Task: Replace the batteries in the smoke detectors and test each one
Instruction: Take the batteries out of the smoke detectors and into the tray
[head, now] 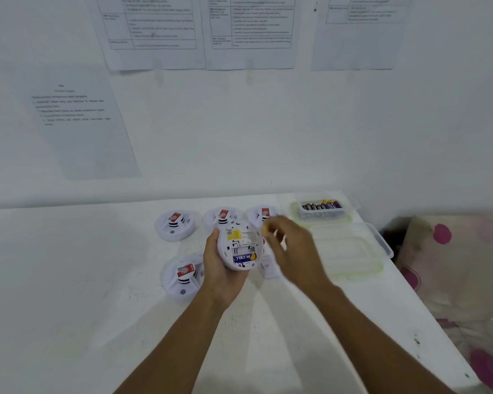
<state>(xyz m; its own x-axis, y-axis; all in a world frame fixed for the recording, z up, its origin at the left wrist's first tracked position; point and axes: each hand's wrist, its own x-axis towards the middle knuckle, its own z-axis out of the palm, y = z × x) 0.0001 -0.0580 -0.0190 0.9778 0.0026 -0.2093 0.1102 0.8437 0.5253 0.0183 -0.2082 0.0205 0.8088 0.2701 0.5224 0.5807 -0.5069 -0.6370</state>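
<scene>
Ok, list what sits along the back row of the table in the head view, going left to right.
Left smoke detector → middle smoke detector → right smoke detector, partly hidden behind the right hand → tub of batteries.

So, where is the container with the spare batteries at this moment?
In the head view, the container of batteries stands at the table's far right corner by the wall, right of the back row of smoke detectors and behind the empty clear tub.
</scene>
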